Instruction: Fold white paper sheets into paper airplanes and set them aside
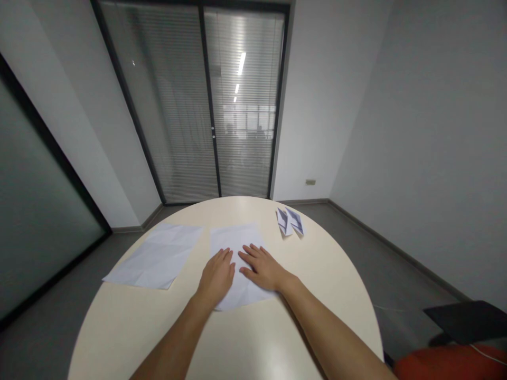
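Observation:
A white sheet of paper (247,298) lies flat on the round table in front of me. My left hand (217,274) rests on its left side, palm down with the fingers stretched forward. On the right part of the same sheet lies my right hand (261,266), flat, its fingers spread and pointing left. Neither hand grips anything. To the left is a further white sheet, or a small stack, of paper (158,256) with faint creases. Two folded paper pieces (284,221) with dark markings sit side by side at the far right.
The round cream table (325,295) has its curved edge on both sides. A red chair seat (451,364) and a dark flat object (469,321) are at the lower right. Behind the table stands a glass partition with blinds (182,116).

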A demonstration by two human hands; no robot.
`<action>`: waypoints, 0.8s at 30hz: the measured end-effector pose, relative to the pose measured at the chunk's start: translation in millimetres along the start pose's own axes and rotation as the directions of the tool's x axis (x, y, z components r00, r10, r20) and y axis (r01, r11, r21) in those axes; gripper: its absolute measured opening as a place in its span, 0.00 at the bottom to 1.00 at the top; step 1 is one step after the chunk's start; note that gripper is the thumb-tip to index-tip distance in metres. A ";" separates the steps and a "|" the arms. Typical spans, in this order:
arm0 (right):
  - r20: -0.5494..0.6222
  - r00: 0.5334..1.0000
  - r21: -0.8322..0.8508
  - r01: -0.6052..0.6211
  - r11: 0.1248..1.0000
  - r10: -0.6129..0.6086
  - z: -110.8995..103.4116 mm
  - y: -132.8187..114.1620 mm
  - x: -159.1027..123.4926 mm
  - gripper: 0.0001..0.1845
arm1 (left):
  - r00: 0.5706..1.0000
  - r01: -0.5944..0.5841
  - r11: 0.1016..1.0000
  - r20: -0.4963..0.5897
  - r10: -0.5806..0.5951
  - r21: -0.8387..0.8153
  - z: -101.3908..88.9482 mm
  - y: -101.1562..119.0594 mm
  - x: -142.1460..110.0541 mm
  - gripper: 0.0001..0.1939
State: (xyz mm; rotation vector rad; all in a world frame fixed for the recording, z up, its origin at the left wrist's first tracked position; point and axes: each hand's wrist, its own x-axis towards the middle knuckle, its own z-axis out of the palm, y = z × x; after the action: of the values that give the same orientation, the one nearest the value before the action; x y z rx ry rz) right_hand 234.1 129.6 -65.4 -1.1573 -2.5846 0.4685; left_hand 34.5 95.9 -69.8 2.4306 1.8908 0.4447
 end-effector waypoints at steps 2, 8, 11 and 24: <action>-0.020 0.999 -0.014 -0.044 0.999 0.043 -1.9 6.2 2.5 0.32 | 0.995 -0.075 0.996 0.064 0.078 -0.042 1.8 3.6 -3.4 0.27; -0.101 0.994 -0.079 -0.054 0.995 0.046 -7.8 8.6 5.5 0.28 | 0.988 -0.108 0.993 0.108 0.112 -0.039 5.4 4.2 -5.3 0.29; -0.087 0.995 -0.052 0.034 0.998 -0.038 -6.7 1.1 5.0 0.27 | 0.996 -0.065 0.998 0.059 0.067 -0.023 5.9 -1.8 -0.9 0.28; -0.049 0.994 -0.036 -0.101 0.994 0.100 -0.4 6.3 5.5 0.33 | 0.974 -0.161 0.982 0.145 0.175 -0.102 1.7 -2.5 -5.4 0.32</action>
State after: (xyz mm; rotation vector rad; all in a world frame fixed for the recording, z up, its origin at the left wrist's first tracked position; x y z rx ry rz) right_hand 235.0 137.7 -66.9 -1.3005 -2.5150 0.4089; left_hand 31.3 91.7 -73.1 2.4960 1.5792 0.3292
